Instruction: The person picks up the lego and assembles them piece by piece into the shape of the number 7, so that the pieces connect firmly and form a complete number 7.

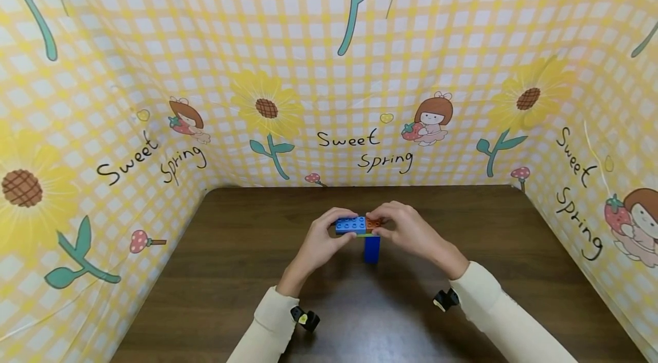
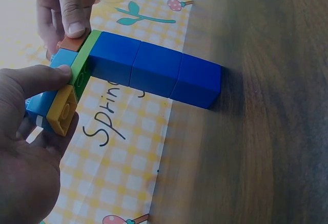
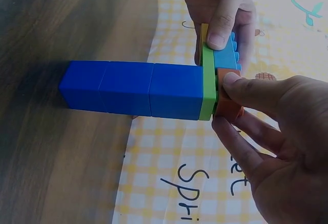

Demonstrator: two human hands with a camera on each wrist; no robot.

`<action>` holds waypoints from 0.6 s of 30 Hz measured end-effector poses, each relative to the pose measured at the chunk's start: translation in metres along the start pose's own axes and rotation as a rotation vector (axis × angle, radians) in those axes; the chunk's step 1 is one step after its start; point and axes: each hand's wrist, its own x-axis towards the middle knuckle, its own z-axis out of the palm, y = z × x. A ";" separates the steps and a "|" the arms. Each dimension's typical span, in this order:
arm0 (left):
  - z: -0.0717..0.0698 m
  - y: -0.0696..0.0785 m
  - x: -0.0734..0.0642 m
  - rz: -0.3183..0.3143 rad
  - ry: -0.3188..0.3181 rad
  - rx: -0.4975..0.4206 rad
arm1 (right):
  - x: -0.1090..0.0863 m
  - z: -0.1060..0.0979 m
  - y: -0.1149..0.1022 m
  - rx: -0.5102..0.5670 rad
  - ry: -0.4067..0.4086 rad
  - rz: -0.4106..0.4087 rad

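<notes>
A column of several stacked dark blue bricks (image 1: pixel 372 250) stands upright on the table. A flat green brick (image 3: pixel 207 93) caps it and reaches out to the left. On the green brick sit a light blue brick (image 1: pixel 350 225) with studs on top and an orange brick (image 3: pixel 224 103), side by side. Below the light blue brick's outer end is a yellow brick (image 2: pixel 61 112), next to the green one. My left hand (image 1: pixel 320 240) grips the light blue brick between thumb and fingers. The orange brick is pinched by my right hand (image 1: pixel 411 232); a small gap shows under it in the right wrist view.
The dark wooden table (image 1: pixel 247 271) extends around the column on every side. A yellow checked cloth (image 1: pixel 329 89) with printed flowers and lettering hangs behind the table and along both sides. Black wrist cameras (image 1: pixel 305 318) hang beneath the sleeves.
</notes>
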 end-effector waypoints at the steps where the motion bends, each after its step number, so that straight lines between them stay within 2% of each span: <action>1: 0.000 0.000 0.000 -0.002 -0.001 -0.002 | 0.001 0.000 0.000 -0.001 -0.003 -0.003; 8: 0.000 0.002 0.001 -0.017 -0.006 -0.010 | 0.001 0.000 -0.002 -0.017 -0.013 -0.001; 18: 0.000 0.000 0.001 -0.006 -0.003 -0.004 | 0.003 0.003 -0.003 -0.050 -0.018 0.023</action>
